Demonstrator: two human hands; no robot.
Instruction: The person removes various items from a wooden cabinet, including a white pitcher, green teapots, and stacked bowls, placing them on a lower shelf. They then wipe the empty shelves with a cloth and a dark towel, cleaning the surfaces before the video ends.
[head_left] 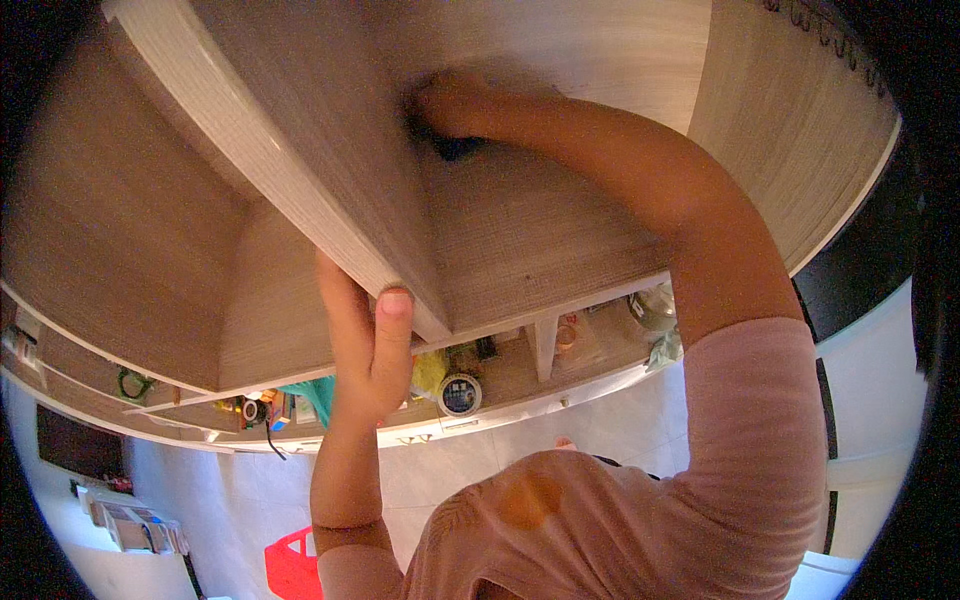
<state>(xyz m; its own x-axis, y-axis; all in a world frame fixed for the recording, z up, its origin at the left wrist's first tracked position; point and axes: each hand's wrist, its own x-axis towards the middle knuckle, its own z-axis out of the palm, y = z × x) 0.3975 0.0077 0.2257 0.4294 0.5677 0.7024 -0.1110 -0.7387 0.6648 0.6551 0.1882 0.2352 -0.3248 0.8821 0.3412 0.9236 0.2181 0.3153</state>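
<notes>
Right hand (455, 105) fingers closed on dark cloth (458, 148), deep in cabinet | left hand (368, 345) fingers gripped door (300, 170) edge.

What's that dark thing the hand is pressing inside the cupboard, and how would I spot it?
Start at the pale wood-grain cupboard filling the upper picture and follow the upright divider panel the left hand grips. To its right, the right hand reaches deep inside, pressing a small dark cloth-like pad. It is the only dark thing on that bare, light surface.
</notes>
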